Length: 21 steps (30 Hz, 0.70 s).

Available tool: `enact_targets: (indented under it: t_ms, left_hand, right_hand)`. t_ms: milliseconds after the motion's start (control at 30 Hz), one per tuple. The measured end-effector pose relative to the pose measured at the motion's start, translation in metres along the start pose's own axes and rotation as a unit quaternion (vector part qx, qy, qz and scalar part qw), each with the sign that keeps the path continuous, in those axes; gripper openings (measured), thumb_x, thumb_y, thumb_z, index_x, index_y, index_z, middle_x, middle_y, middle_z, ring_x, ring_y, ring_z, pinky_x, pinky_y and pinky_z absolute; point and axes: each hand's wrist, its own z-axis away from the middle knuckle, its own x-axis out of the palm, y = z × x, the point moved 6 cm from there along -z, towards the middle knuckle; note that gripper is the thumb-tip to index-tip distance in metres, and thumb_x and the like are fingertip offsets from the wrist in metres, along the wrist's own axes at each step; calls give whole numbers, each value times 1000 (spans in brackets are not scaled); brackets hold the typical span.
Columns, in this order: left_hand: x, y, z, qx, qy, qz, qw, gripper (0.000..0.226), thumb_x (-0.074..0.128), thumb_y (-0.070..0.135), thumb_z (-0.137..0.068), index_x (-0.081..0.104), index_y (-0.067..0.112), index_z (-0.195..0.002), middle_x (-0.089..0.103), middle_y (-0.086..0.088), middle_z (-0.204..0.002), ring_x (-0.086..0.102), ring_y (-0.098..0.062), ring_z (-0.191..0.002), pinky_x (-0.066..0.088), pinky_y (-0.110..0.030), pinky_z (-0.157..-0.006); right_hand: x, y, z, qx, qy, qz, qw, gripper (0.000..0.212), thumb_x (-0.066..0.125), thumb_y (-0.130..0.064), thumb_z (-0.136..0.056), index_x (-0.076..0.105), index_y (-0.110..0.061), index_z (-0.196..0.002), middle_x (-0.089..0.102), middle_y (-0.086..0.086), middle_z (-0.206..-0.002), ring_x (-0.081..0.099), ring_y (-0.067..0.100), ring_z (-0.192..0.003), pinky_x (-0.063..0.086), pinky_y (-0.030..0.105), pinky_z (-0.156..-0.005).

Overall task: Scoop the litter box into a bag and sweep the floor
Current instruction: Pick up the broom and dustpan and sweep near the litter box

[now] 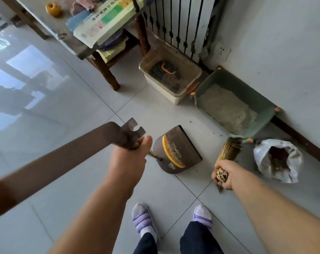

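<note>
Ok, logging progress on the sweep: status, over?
Left hand grips dustpan handle, right hand grips broom. Bristles at litter box corner, specks nearby. Bag open beside, nothing blocking.

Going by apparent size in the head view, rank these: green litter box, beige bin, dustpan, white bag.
1. green litter box
2. beige bin
3. dustpan (its pan alone) and white bag: these look about alike, so they are left unranked.

The pale tiled floor [67,110] carries a brown dustpan [179,153], a green litter box [234,107] against the wall [283,52], a beige bin [170,77], a white bag [278,160] and 2 slippered feet [142,219].
</note>
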Motion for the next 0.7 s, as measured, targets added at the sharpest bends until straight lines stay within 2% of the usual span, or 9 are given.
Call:
enact_targets:
  t_ms: [67, 133, 233, 267, 367, 467, 600, 700]
  left_hand:
    - [-13, 2, -16, -2, -11, -2, 1000, 26, 61, 30, -94, 54, 16, -73, 49, 7, -62, 53, -14, -66, 55, -50, -88]
    - [-24, 5, -27, 0, -21, -4, 1000, 24, 60, 30, -95, 57, 15, -77, 52, 4, -67, 56, -14, -69, 55, -49, -89]
    - [-43, 9, -44, 8, -31, -9, 999, 28, 60, 31, -94, 55, 9, -77, 52, -1, -70, 58, -18, -72, 54, -51, -90]
    - [-50, 10, -51, 8, -36, -12, 999, 30, 60, 31, -94, 53, 9, -76, 51, -1, -70, 57, -18, -72, 54, -51, -90]
    - [-58, 11, -66, 16, -47, -21, 999, 28, 61, 34, -94, 52, 16, -74, 51, 4, -66, 56, -17, -71, 54, -51, -89]
    - [-61, 11, -76, 15, -54, -21, 998, 23, 62, 35, -93, 55, 21, -76, 51, 7, -65, 57, -17, -74, 55, -50, -91]
    - [-58, 13, -84, 12, -53, -12, 998, 18, 63, 36, -94, 60, 24, -81, 55, 8, -68, 58, -17, -75, 56, -48, -92]
    - [-60, 14, -89, 8, -43, -9, 999, 18, 63, 35, -94, 63, 19, -85, 55, 5, -70, 59, -19, -77, 56, -49, -91]
  right_hand:
    - [21, -2, 0, -4, 17, 46, 999, 4, 41, -10, -90, 38, -10, -88, 49, 11, -41, 45, 17, -24, 34, 15, -32]
    - [36, 3, 6, -3, 33, 77, 997, 4, 44, -10, -89, 41, -8, -88, 53, 13, -53, 49, 19, -28, 37, 16, -34]
    - [55, 10, 8, -1, 61, 112, 992, 18, 49, -13, -87, 50, -2, -101, 59, 17, -80, 55, 25, -52, 41, 21, -42]
    - [65, 12, 11, 1, 64, 114, 991, 19, 49, -14, -87, 50, -2, -102, 58, 17, -83, 54, 25, -52, 40, 22, -42]
    - [82, 19, 18, 0, 55, 53, 997, 7, 48, -11, -88, 45, -5, -90, 55, 13, -57, 50, 20, -33, 39, 17, -34]
    - [92, 22, 25, -30, 49, -29, 998, 5, 49, -7, -87, 46, -4, -89, 53, 10, -42, 49, 20, -41, 39, 19, -33]
    - [94, 16, 25, -23, 43, -66, 997, 3, 47, -7, -89, 44, -7, -87, 50, 10, -43, 47, 18, -28, 38, 18, -30]
    - [94, -7, 14, -24, 52, -58, 997, 10, 45, -8, -91, 41, -7, -82, 49, 11, -58, 49, 19, -34, 38, 15, -30]
